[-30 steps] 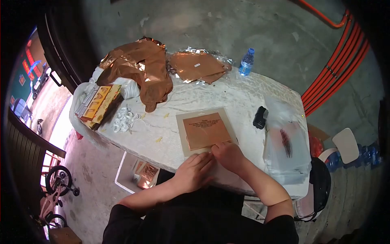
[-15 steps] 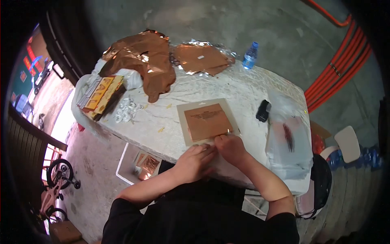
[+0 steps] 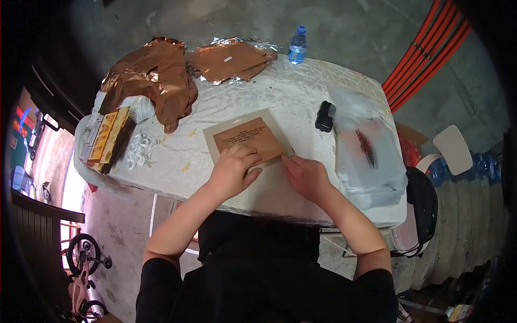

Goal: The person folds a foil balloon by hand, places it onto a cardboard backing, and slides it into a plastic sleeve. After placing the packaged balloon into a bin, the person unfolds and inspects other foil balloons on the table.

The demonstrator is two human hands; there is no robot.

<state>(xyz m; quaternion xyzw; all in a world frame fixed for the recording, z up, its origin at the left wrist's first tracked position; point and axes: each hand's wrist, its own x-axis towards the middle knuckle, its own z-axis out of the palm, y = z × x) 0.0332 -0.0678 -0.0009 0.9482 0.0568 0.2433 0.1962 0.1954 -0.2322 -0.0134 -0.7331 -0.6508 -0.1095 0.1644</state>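
A flat package with a copper-brown printed panel [image 3: 249, 135] on a grey-beige backing [image 3: 211, 133] lies tilted on the table before me. My left hand [image 3: 232, 171] rests on the panel's lower left, fingers laid flat and thumb apart, so it is open. At the package's lower right corner is my right hand [image 3: 308, 176], its thumb and index finger pinched together at the edge. Whether they grip the corner or something small there, I cannot make out. Part of the package's lower edge is hidden under my left hand.
Crumpled copper foil [image 3: 153, 75] and flatter copper sheets [image 3: 229, 59] lie at the back. A water bottle [image 3: 298, 46] stands behind. To the left are a yellow box [image 3: 105, 137] and white rings [image 3: 141, 151]; to the right, a black object [image 3: 325, 116] and plastic bags [image 3: 366, 161].
My left hand has moved from the table edge onto the package's panel. My right hand has shifted to the package's lower right corner. The view has also shifted.
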